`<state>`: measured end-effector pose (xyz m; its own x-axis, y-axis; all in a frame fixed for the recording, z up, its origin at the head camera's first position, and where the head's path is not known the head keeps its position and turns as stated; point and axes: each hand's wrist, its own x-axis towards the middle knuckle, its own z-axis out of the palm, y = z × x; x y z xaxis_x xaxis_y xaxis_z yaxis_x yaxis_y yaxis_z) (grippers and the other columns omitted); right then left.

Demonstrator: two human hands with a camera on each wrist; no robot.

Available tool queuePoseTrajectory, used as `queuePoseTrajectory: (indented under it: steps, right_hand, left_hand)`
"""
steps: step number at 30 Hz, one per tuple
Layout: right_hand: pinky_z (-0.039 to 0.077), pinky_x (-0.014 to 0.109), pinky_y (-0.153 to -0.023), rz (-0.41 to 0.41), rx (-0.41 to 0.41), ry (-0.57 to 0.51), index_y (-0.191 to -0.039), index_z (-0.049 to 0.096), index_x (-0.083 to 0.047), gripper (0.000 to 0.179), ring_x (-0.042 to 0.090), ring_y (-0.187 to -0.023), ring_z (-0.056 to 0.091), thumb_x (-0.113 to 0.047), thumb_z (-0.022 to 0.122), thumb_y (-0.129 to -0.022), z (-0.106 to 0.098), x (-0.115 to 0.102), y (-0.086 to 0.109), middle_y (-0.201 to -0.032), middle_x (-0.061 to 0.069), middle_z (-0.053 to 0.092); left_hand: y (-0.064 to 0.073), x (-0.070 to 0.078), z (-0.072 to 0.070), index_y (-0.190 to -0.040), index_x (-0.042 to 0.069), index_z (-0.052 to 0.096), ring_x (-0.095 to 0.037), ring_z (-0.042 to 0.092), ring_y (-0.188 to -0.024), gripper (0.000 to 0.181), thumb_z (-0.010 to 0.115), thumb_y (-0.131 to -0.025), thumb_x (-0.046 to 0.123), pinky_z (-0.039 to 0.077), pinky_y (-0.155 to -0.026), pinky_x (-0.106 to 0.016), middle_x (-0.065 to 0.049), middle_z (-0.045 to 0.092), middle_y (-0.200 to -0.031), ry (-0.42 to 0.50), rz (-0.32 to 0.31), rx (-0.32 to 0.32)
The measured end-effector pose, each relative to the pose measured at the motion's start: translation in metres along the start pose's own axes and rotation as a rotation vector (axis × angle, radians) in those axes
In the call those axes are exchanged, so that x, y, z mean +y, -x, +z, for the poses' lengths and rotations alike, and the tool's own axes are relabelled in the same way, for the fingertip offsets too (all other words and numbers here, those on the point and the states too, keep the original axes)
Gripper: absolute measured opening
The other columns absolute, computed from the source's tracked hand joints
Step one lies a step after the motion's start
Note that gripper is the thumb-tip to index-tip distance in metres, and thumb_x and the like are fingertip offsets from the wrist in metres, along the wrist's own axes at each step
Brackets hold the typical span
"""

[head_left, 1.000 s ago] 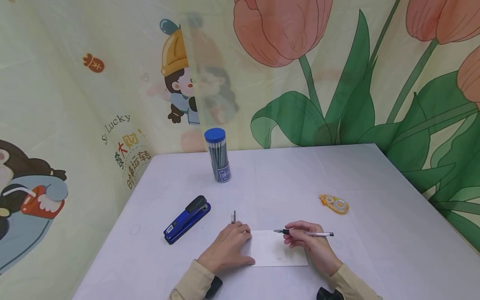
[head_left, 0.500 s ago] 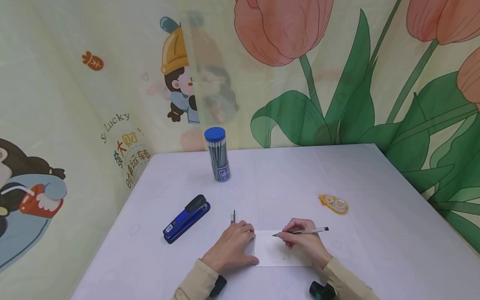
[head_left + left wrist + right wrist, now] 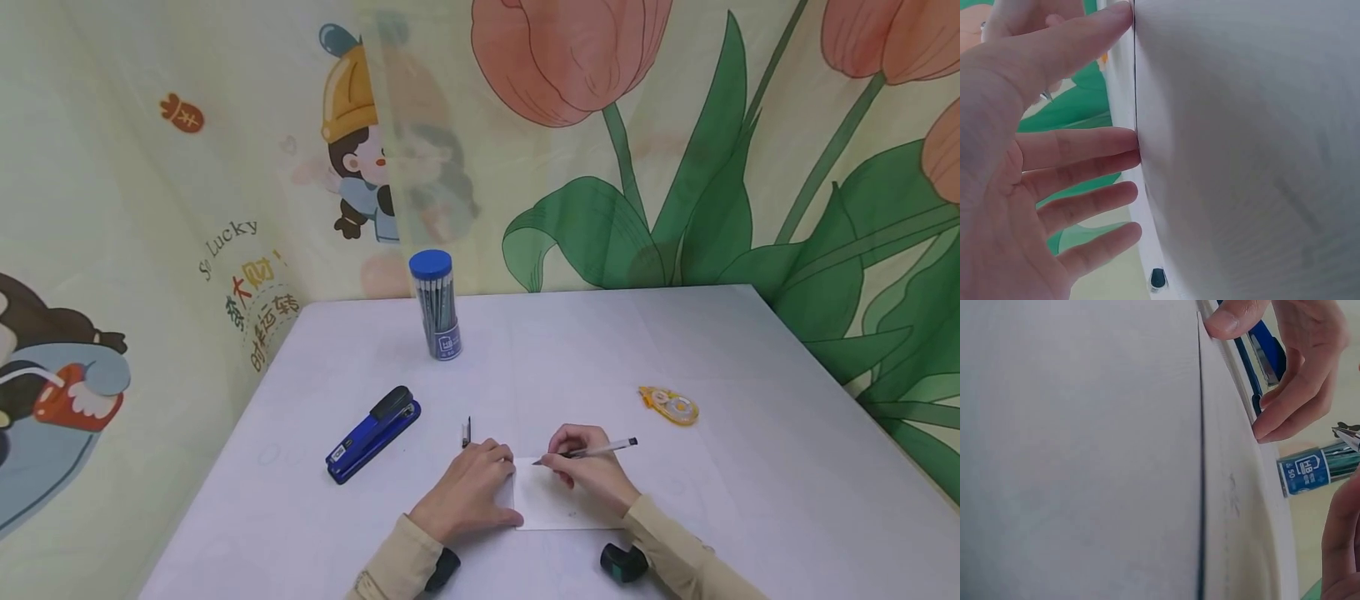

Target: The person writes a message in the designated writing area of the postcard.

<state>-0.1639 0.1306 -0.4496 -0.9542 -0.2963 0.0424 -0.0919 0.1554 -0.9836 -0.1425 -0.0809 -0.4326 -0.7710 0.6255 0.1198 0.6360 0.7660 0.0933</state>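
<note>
A pen (image 3: 607,448) is held aslant over the upper left part of a white sheet of paper (image 3: 551,504) on a desk (image 3: 712,350), its tip pointed leftward; whether tip and paper touch cannot be told. The pen is judged light, stiff and smooth, and is best taken just behind its tip, the fine point being its likeliest weak spot. The paper is judged lightweight, easily slid or creased, and best steadied at its edge. A pale, clear-looking barrel with a black end is shown on the pen, its front partly hidden; the paper is plain but for a faint small mark (image 3: 572,514) near its lower edge. The pen is pinched between the thumb and curled fingers of the right hand (image 3: 592,471). Nothing is gripped by the left hand (image 3: 467,490), its fingers spread and nearly straight, its thumb and fingertips set at the paper's left side. Just beyond those fingertips a slim item (image 3: 467,432) is seen, too small to name. A blue stapler (image 3: 373,435) is laid to the left, an orange correction tape (image 3: 670,406) to the right, and a blue-lidded tub of pencils (image 3: 441,312) is stood farther back, before a tulip-printed hanging (image 3: 570,62)
</note>
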Motion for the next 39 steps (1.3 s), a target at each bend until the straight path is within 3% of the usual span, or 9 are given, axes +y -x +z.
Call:
queuePoseTrajectory:
  steps: [6, 12, 21, 30, 39]
  right_hand:
    - [0.048, 0.022, -0.049, -0.017, -0.01, 0.025, -0.081, 0.058, 0.004, 0.014, 0.011, -0.053, 0.054, 0.0, 0.071, -0.08, 0.006, 0.003, -0.004, -0.066, 0.005, 0.061]
    - [0.041, 0.02, -0.049, -0.026, 0.011, 0.069, -0.071, 0.054, 0.0, 0.017, 0.012, -0.056, 0.052, 0.001, 0.07, -0.077, 0.014, 0.008, -0.009, -0.064, 0.004, 0.058]
    - [0.04, 0.019, -0.063, -0.105, 0.034, 0.146, -0.066, 0.051, -0.003, 0.019, 0.008, -0.063, 0.052, 0.006, 0.067, -0.071, 0.026, 0.016, -0.014, -0.064, -0.004, 0.055]
    - [0.037, 0.02, -0.064, -0.157, 0.022, 0.159, -0.064, 0.05, 0.0, 0.018, 0.004, -0.062, 0.048, 0.01, 0.063, -0.071, 0.031, -0.007, -0.006, -0.063, -0.005, 0.051]
    - [0.037, 0.018, -0.062, -0.201, 0.004, 0.201, -0.063, 0.052, -0.001, 0.019, 0.003, -0.062, 0.047, 0.011, 0.064, -0.072, 0.031, -0.007, -0.006, -0.062, -0.005, 0.053]
  left_hand:
    - [0.0, 0.0, 0.001, -0.099, 0.01, 0.073, -0.012, 0.054, -0.097, 0.054, 0.08, -0.068, 0.054, 0.044, -0.09, -0.029, 0.003, 0.064, -0.104, 0.004, 0.005, 0.005]
    - [0.0, -0.001, 0.003, -0.095, 0.009, 0.072, -0.011, 0.053, -0.095, 0.052, 0.08, -0.068, 0.053, 0.044, -0.088, -0.027, 0.003, 0.063, -0.101, 0.013, 0.008, 0.028]
    - [0.0, -0.001, 0.003, -0.097, 0.01, 0.073, -0.011, 0.054, -0.096, 0.054, 0.08, -0.067, 0.054, 0.044, -0.087, -0.027, 0.004, 0.064, -0.102, 0.013, 0.001, 0.026]
    - [0.0, -0.002, 0.005, -0.096, 0.01, 0.073, -0.011, 0.054, -0.096, 0.054, 0.08, -0.066, 0.055, 0.045, -0.087, -0.027, 0.004, 0.065, -0.103, -0.001, 0.016, 0.047]
    - [0.0, -0.002, 0.005, -0.095, 0.01, 0.073, -0.01, 0.054, -0.095, 0.054, 0.081, -0.065, 0.054, 0.044, -0.087, -0.027, 0.004, 0.065, -0.102, 0.021, 0.015, 0.062]
